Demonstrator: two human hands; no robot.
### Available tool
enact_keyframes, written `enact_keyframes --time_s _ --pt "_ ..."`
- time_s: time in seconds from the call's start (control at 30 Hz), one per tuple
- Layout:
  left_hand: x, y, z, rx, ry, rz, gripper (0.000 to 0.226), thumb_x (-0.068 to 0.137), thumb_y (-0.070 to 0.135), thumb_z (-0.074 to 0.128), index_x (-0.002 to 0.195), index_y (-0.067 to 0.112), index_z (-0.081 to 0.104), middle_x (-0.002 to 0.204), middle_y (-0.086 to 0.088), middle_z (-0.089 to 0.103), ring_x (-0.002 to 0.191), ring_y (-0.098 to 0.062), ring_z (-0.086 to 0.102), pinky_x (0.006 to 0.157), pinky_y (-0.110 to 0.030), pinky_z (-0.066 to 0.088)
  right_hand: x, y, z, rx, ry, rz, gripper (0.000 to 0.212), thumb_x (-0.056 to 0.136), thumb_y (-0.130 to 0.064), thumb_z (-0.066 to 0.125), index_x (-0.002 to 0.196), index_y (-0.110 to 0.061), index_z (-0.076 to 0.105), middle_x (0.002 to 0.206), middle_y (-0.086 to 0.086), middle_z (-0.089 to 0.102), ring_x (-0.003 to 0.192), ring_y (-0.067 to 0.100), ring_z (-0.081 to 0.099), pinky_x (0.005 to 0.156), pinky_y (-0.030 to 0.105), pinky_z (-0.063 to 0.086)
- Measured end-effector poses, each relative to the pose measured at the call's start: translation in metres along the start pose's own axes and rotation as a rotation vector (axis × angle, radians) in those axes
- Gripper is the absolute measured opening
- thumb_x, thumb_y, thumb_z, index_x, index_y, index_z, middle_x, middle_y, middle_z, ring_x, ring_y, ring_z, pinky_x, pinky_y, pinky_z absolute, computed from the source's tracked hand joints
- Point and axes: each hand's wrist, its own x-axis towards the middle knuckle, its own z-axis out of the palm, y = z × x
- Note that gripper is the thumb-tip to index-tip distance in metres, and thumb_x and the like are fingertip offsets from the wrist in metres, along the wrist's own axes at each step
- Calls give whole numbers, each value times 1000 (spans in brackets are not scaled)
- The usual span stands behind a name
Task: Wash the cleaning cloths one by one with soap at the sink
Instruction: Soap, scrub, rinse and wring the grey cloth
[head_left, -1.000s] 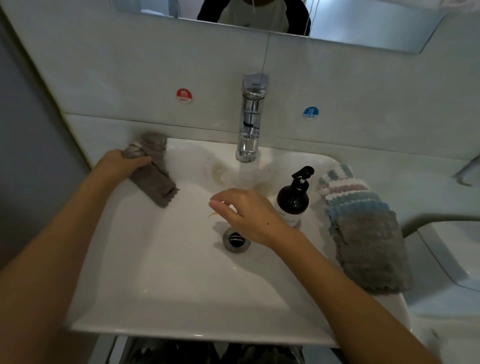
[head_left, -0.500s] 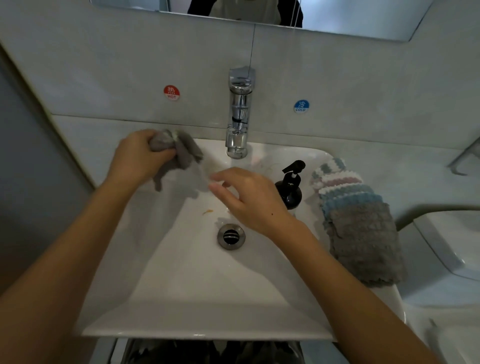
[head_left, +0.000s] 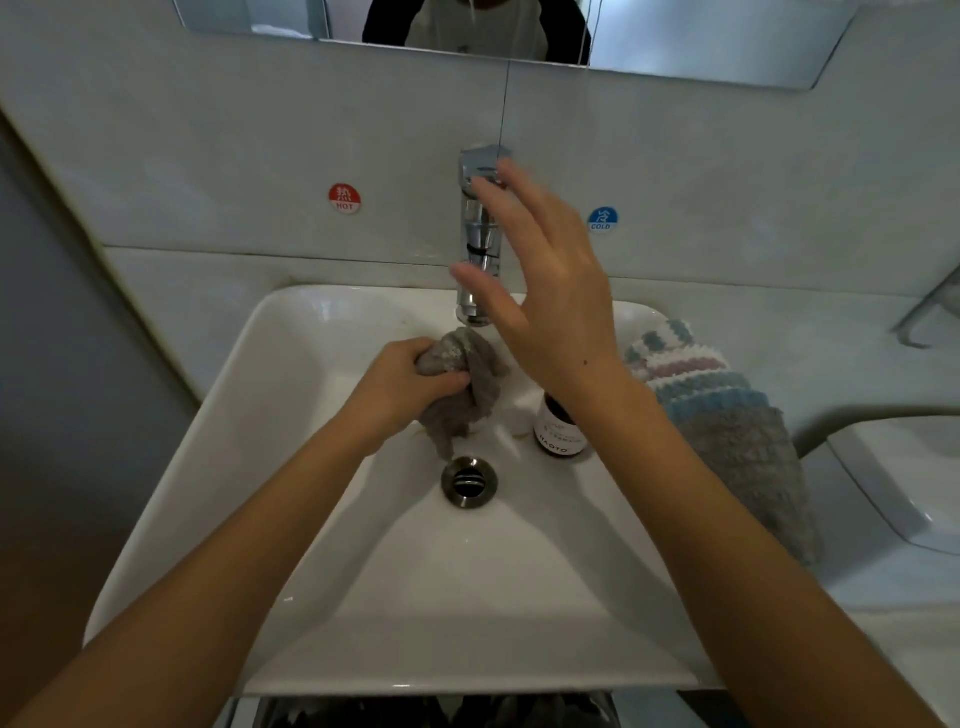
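"HOT" sticker (head_left: 344, 198), "COLD" sticker (head_left: 602, 219)

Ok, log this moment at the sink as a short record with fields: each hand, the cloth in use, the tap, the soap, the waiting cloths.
left hand: grips a bunched grey cloth over the basin, under the spout
right hand: open, fingers spread, raised at the chrome faucet; contact unclear
water: no stream discernible
soap bottle: dark, stands in the basin's right side, top hidden by the right arm
stack of cloths: fanned on the sink's right edge, grey on top
sink: white, drain at centre
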Motion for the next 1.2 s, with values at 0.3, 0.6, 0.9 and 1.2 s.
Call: enact_keyframes --time_s 0.3,0.6,0.9,1.2 --pt "-5 6 9 -110 -65 21 18 84 15 74 100 11 68 89 -8 69 81 -19 66 72 -30 57 39 20 7 -64 151 -115 34 96 -31 50 113 -10 72 114 6 72 105 23 68 83 31 54" --pt "-5 6 6 -135 -76 -6 15 83 13 74 96 17 68 87 -5 68 78 -17 66 69 -30 58 56 23 6 -13 171 -95 33 97 -32 49 105 -11 74 94 1 75 75 19 70 64 23 50" --pt "-9 10 4 -154 -138 -17 20 81 6 74 91 22 69 81 3 70 68 -4 67 59 -18 54 60 21 3 55 146 -11 31 96 -31 53 109 -11 74 96 2 75 82 18 71 72 26 53" --pt "-18 11 -9 -97 -284 -23 18 80 3 74 88 19 70 81 1 72 78 -14 70 70 -26 58 59 21 2 81 132 25 28 96 -30 56 108 -13 74 94 0 75 81 16 69 69 23 50"
